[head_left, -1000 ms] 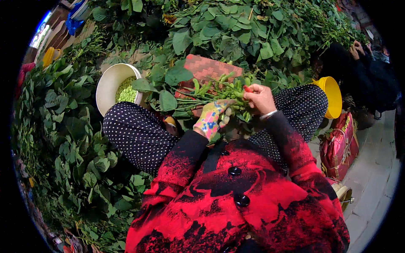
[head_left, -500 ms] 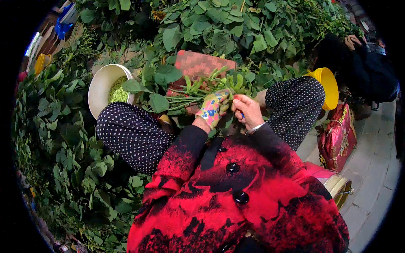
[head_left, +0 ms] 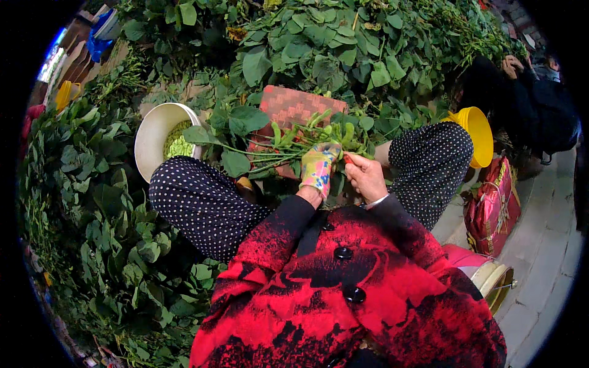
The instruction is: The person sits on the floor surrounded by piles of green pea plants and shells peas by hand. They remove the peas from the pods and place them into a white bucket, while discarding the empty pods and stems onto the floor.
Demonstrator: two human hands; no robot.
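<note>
My left hand (head_left: 318,167), in a flowered glove, is closed round a bundle of leafy green bean stalks (head_left: 270,161). Plump green pods (head_left: 338,131) stick out beyond the glove. Just to its right, my bare right hand (head_left: 367,178) is closed in a pinch, with a small red thing (head_left: 348,159) at the fingertips; its kind cannot be made out. Both hands are in front of my lap, the stalks lying partly over a red woven mat or board (head_left: 300,105). Left of them, a white bucket (head_left: 146,140) leans by my knee with light green beans (head_left: 178,145) inside.
Heaps of leafy plants (head_left: 319,46) lie ahead and to the left (head_left: 110,214). By my right knee is a yellow bucket (head_left: 481,140). A shiny red bag (head_left: 494,211) and a pink container with a cream rim (head_left: 496,283) stand on the paving. Another person (head_left: 534,107) sits at far right.
The view has shifted slightly. My right hand has drawn a little away from the glove, and the red thing now shows at its fingertips. My left hand keeps hold of the stalks.
</note>
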